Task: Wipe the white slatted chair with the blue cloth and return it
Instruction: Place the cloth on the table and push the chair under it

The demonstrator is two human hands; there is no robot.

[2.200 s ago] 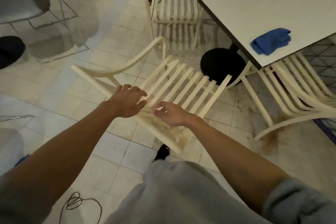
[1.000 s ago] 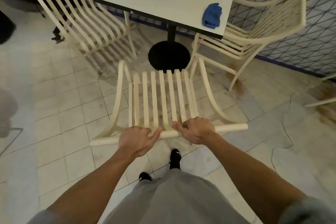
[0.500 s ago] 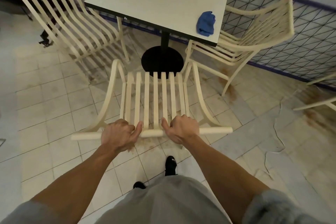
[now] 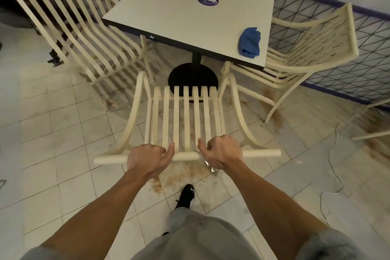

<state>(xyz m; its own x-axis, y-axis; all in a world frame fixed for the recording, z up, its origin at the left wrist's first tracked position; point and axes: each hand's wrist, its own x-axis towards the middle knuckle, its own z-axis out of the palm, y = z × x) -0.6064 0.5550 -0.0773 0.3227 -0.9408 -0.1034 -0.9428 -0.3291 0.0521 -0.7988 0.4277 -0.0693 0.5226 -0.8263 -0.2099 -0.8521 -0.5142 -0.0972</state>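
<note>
Entry, head view, near to far.

- Nearest: a dark shoe (image 4: 186,195) on the tiled floor (image 4: 63,143), below and between the two wrists. A brown stain (image 4: 181,172) lies just under the hands.
- Left hand (image 4: 146,159): knuckles up, fingers curled over the top rail (image 4: 185,156) of the white slatted chair (image 4: 186,112), thumb lying inward along the rail. Clamped on the rail.
- Right hand (image 4: 221,152): same grip, mirrored, with fingers wrapped over the rail and thumb pointing toward the left hand. A short stretch of bare rail separates the two thumbs.
- Beyond the hands, the chair's slats run away from the grip toward the black pedestal base (image 4: 193,77). The chair faces the table (image 4: 179,10) but stands out from it.
- Far ahead and right of the right hand, the blue cloth (image 4: 249,43) lies bunched on the table near its edge. Neither hand touches it.
- Two more slatted chairs flank the table, one (image 4: 90,48) ahead and left of the left hand, the other (image 4: 316,34) ahead and right of the right hand.

Judgement: this is a chair-handling step, not wiping, since the cloth is parked. It reads as the return, though I cannot rule out setting up before wiping. If returning, the next move needs an even two-handed push straight toward the pedestal, clear of the neighbours' legs. If wiping remains, the right hand must release and reach for the cloth.
</note>
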